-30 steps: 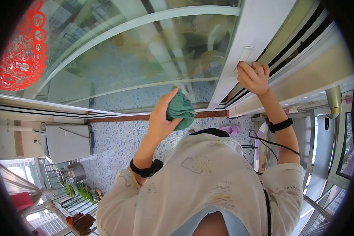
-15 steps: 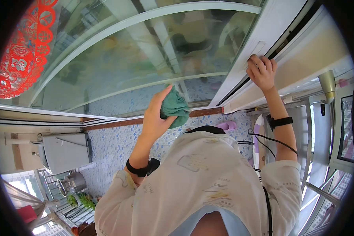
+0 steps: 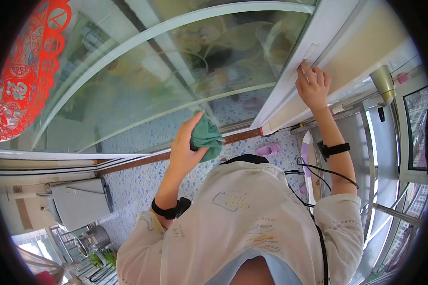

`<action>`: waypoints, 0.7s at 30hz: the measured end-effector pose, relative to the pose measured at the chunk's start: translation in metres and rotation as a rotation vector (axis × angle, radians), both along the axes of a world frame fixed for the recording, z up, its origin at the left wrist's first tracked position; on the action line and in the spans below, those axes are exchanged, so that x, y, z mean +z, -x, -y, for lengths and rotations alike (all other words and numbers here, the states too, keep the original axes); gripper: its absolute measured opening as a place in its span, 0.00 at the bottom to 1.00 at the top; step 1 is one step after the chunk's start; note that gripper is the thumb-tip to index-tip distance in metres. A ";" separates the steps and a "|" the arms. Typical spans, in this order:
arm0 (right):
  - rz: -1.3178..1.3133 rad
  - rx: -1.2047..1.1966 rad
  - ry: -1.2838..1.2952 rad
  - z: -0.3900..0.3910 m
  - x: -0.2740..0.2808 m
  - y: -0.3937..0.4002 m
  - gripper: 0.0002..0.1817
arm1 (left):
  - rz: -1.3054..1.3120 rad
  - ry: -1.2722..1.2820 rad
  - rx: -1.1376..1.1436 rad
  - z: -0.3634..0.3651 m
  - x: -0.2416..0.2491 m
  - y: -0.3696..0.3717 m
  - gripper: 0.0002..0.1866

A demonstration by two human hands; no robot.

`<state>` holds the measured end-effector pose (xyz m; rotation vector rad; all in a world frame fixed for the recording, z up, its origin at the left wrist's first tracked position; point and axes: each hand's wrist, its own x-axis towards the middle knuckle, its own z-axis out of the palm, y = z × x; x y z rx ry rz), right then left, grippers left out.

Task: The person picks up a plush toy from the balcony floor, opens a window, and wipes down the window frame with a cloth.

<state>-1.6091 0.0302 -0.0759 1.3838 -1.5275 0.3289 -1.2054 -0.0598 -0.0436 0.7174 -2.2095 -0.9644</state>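
My left hand (image 3: 179, 145) grips a crumpled green cloth (image 3: 207, 138) between thumb and fingers, in front of the lower part of a glass sliding door (image 3: 142, 80). At the upper right, my right hand (image 3: 314, 89) has its fingers bent, with the fingertips hooked at the recessed handle (image 3: 312, 52) in the door's white frame (image 3: 290, 90). Reflections and curved light strips cover the glass. A red paper-cut decoration (image 3: 26, 76) hangs on its left part.
Below lies a blue-speckled floor (image 3: 133, 190) with a pink slipper (image 3: 267, 150). A grey cabinet-like box (image 3: 78, 202) and plants (image 3: 102, 259) stand at left. At right are a metal counter (image 3: 354, 133), a black cable (image 3: 330, 171) and a hanging hair-dryer-like object (image 3: 383, 85).
The door has slid right and the dark gap beside its frame has closed. My right hand stays at the handle. My left hand and the cloth sit slightly lower and further left.
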 end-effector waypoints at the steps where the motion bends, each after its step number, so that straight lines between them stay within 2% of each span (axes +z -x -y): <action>1: 0.000 -0.034 -0.020 -0.003 -0.001 0.001 0.18 | -0.002 0.003 -0.010 0.001 0.001 0.002 0.41; 4: 0.040 -0.103 -0.086 -0.011 -0.001 -0.002 0.21 | 0.021 0.049 -0.042 0.001 0.003 0.006 0.41; 11: 0.018 -0.164 -0.087 -0.019 -0.005 0.000 0.24 | 0.014 -0.023 -0.080 0.002 0.005 0.013 0.41; 13: 0.094 -0.216 -0.181 -0.021 -0.004 -0.006 0.32 | 0.010 -0.005 -0.091 0.004 0.005 0.009 0.41; 21: 0.120 -0.283 -0.211 -0.026 0.006 -0.021 0.32 | 0.048 0.001 -0.098 0.007 0.005 0.001 0.41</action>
